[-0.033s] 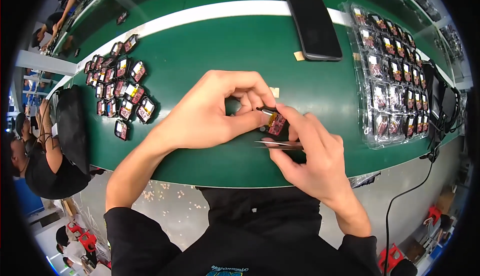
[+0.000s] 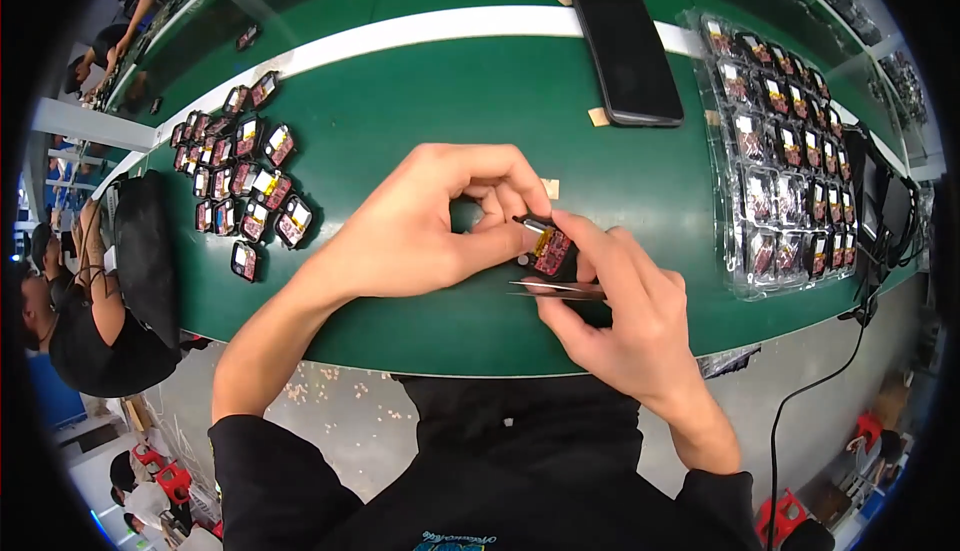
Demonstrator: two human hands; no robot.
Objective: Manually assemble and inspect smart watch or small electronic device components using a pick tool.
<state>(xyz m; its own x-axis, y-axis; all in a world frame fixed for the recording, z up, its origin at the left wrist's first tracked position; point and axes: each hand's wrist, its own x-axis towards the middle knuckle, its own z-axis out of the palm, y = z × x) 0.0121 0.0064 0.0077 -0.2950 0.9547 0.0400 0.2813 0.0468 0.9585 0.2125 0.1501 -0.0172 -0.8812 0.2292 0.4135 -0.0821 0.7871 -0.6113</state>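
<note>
My left hand (image 2: 420,226) pinches the left side of a small black-cased electronic module (image 2: 553,249) between thumb and fingers. Its open face shows a red circuit board, a strip of yellow tape and a silver-white part. From the right, my right hand (image 2: 630,311) touches the module's upper corner with its index finger. That same hand grips metal tweezers (image 2: 565,290) lower down, and their tips point left, just below the module. Whether the module rests on the table (image 2: 440,336) or is held slightly above it, I cannot tell.
Many similar modules (image 2: 240,176) lie in a loose cluster at the left. A black phone (image 2: 628,56) lies at the far right of centre. Right of it, a clear plastic tray (image 2: 735,226) holds rows of modules. A black cable (image 2: 790,401) hangs beyond the table's right end.
</note>
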